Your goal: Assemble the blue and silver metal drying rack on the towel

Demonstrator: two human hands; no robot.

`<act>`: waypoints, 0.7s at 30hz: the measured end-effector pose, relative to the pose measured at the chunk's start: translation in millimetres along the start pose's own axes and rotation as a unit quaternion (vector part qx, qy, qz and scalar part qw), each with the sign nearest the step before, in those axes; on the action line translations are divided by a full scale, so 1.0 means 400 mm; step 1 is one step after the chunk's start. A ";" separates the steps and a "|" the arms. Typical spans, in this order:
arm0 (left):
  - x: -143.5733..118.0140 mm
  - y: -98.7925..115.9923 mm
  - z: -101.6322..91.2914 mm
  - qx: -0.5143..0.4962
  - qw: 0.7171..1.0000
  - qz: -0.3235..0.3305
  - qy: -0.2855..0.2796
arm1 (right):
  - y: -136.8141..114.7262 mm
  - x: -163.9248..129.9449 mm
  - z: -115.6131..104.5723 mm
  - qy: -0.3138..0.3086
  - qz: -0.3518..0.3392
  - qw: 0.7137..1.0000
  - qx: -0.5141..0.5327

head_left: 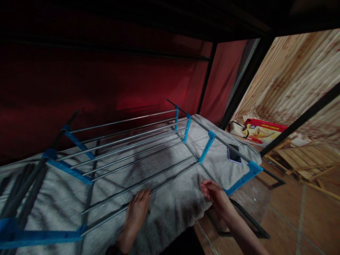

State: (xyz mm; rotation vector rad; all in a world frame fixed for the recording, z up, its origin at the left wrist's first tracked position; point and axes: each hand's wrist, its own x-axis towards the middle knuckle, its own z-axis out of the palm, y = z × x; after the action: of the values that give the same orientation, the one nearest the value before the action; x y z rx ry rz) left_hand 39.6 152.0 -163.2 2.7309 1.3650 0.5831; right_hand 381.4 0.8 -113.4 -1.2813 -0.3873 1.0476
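My left hand point(136, 212) lies flat on a grey fuzzy blanket point(172, 209), fingers together, beside the lowest metal rods of a rack point(127, 141) with blue plastic brackets. My right hand point(214, 194) rests on the blanket's near right edge, fingers loosely curled, close to a blue bracket point(243, 179). Whether the right hand pinches the fabric is unclear. The rack lies on top of the blanket, its rods running left to right.
A phone point(234, 153) lies on the blanket at the right end. Dark red fabric point(106, 81) hangs behind a black metal frame point(247, 81). A red and yellow bag point(261, 131) and wooden slats point(302, 159) sit on the tiled floor at right.
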 end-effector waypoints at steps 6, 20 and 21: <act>0.005 0.004 0.005 -0.004 1.000 -0.015 -0.005 | -0.041 0.243 0.032 0.165 -0.203 0.949 -0.177; 0.013 0.080 -0.065 -0.051 0.990 -0.091 -0.091 | -0.019 0.340 0.019 0.108 -0.212 0.923 -0.302; 0.016 0.089 -0.073 -0.059 0.989 -0.097 -0.097 | -0.012 0.343 0.015 0.102 -0.211 0.923 -0.304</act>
State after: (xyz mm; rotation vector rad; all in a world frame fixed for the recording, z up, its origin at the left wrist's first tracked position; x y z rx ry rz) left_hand 60.4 131.1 -127.3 2.4507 1.4740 0.3617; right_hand 449.2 115.2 -148.2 -1.7369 -0.8317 0.4215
